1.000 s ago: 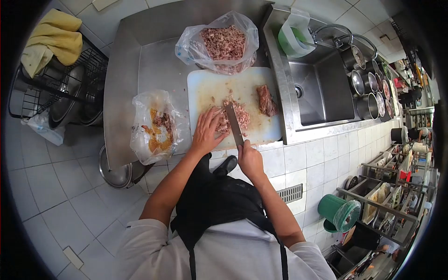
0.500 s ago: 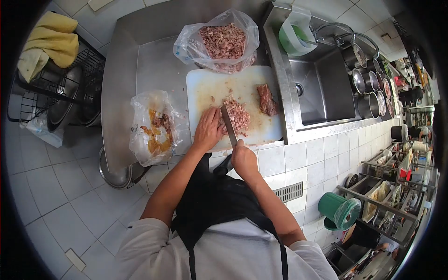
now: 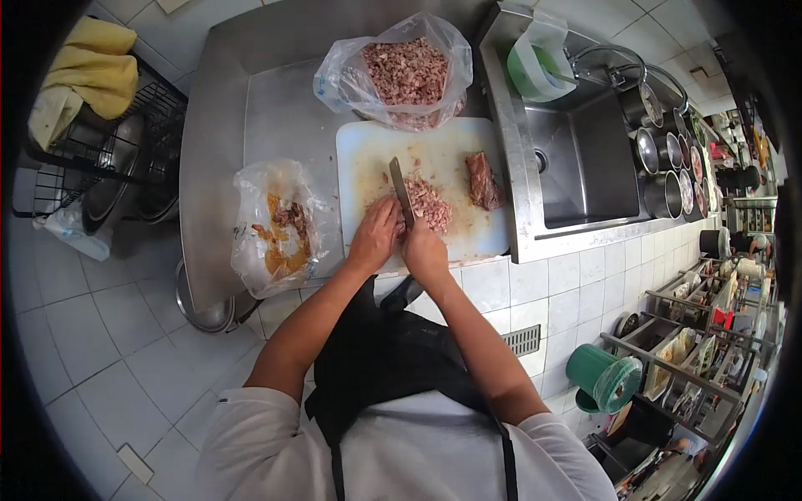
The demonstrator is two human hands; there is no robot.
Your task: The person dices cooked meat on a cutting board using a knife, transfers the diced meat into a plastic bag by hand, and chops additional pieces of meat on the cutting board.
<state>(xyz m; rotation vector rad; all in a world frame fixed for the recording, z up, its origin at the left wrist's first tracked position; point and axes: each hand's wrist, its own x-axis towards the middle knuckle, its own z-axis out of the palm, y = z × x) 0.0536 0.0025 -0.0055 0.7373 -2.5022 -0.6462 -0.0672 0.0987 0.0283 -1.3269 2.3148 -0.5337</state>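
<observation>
My right hand (image 3: 425,250) is wrapped round the handle of a knife (image 3: 401,189), whose blade points away from me over the white cutting board (image 3: 357,159). Chopped meat (image 3: 430,205) lies to the right of the blade. Close on the blade's left, my left hand (image 3: 375,232) has its fingers drawn together at the board's near edge; what they press on is mostly hidden, with a little meat at the fingertips. A larger piece of meat (image 3: 483,180) rests on the board's right side. Behind the board stands an open plastic bag of chopped meat (image 3: 406,71).
A plastic bag with scraps (image 3: 280,230) lies on the steel counter (image 3: 284,104) at left. To the right are a sink (image 3: 585,167), a green container (image 3: 535,71) and metal pots (image 3: 662,194). A green bin (image 3: 595,371) stands on the floor.
The knife and my right hand have moved left, closer to my left hand, and the blade sits farther from me. My left hand's fingers, spread before, have drawn together.
</observation>
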